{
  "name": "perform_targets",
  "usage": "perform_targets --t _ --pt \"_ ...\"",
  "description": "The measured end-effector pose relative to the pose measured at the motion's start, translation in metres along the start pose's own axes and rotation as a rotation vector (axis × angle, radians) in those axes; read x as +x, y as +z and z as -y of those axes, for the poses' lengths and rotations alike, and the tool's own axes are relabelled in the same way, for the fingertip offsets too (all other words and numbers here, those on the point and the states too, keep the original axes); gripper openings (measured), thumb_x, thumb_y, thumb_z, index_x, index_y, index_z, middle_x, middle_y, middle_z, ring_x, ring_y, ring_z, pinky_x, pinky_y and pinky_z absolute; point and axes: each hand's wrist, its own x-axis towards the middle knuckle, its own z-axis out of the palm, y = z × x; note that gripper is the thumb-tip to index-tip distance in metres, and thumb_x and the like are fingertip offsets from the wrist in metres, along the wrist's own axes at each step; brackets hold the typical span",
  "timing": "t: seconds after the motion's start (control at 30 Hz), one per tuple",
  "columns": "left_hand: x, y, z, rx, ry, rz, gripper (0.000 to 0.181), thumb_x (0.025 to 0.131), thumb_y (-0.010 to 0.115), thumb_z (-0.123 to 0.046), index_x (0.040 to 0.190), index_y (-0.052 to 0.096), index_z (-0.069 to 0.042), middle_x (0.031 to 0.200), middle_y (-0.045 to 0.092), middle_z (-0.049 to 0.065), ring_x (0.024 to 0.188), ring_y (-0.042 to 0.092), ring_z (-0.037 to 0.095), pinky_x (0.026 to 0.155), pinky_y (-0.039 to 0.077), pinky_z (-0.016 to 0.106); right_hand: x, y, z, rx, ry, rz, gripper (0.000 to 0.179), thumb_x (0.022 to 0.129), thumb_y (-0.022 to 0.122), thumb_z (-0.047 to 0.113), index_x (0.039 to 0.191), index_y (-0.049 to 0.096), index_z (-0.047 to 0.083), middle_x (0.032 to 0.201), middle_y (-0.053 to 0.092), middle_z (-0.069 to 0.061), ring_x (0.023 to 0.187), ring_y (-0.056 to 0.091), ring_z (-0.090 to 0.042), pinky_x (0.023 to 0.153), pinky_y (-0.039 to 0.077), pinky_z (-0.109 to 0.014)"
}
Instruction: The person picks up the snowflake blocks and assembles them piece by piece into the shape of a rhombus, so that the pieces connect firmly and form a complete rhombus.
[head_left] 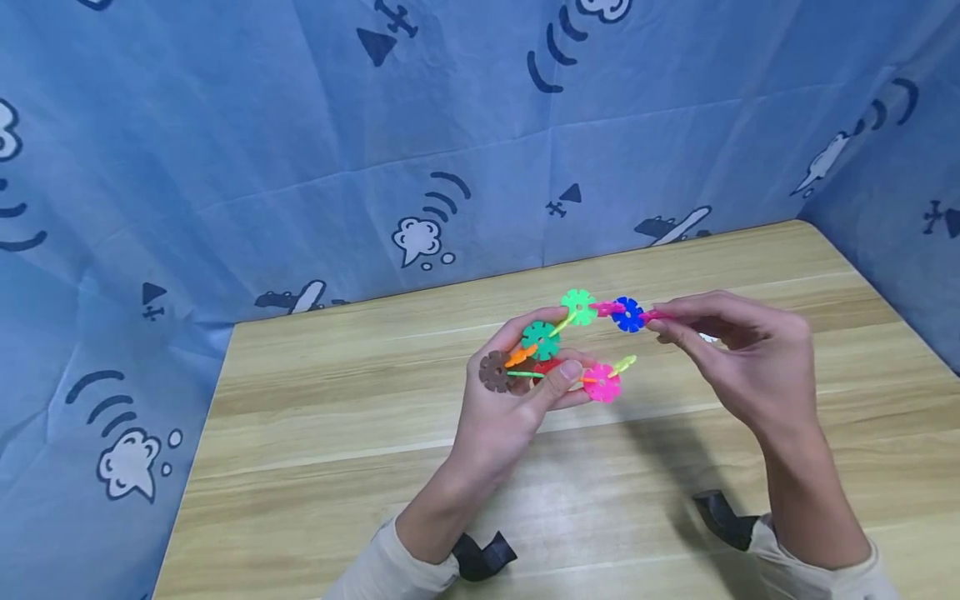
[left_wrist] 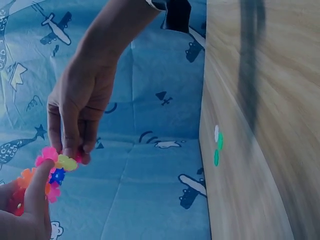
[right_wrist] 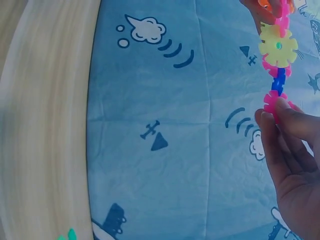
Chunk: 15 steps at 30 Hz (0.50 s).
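A chain of interlocking plastic snowflake discs bends in an open loop above the table, its pieces brown, orange, green, yellow, pink, blue and red. My left hand (head_left: 498,408) grips the loop's left side, thumb across the lower pieces near a pink disc (head_left: 602,383). The brown disc (head_left: 495,372) lies against that hand. At the upper end, my right hand (head_left: 750,354) pinches a bright pink disc (right_wrist: 272,101) between thumb and fingertips. This disc joins a blue disc (head_left: 628,315), which links through another pink piece to a light green disc (head_left: 579,307). The left fingers partly hide the red piece (head_left: 546,367).
Green discs (left_wrist: 216,157) and a white disc (left_wrist: 216,133) lie on the wooden table (head_left: 315,467), mostly behind my right hand in the head view. A blue patterned cloth (head_left: 480,125) hangs along the table's back and sides. Black straps (head_left: 483,557) stick out by both sleeves.
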Motion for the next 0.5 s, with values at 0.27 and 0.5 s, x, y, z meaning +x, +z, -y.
perform_targets --t 0.27,0.5 --pt "0.001 -0.002 -0.005 0.019 -0.013 -0.025 0.047 0.097 0.072 0.009 0.140 0.067 -0.010 0.112 0.070 0.032 0.104 0.081 0.029 0.087 0.068 0.043 0.002 0.008 -0.002 0.075 -0.001 -0.028 0.025 0.074 0.072 -0.037 0.093 0.074 -0.021 0.096 0.083 0.003 0.084 0.080 -0.006 0.086 0.064 -0.018" --pt "0.004 -0.005 -0.008 0.016 -0.043 -0.025 0.050 0.096 0.073 0.010 0.141 0.067 -0.011 0.113 0.069 0.023 0.096 0.078 0.016 0.086 0.068 0.042 0.004 0.012 0.000 -0.009 -0.003 -0.054 0.032 0.070 0.070 -0.041 0.094 0.076 -0.021 0.095 0.082 0.008 0.082 0.079 -0.003 0.082 0.064 -0.015"
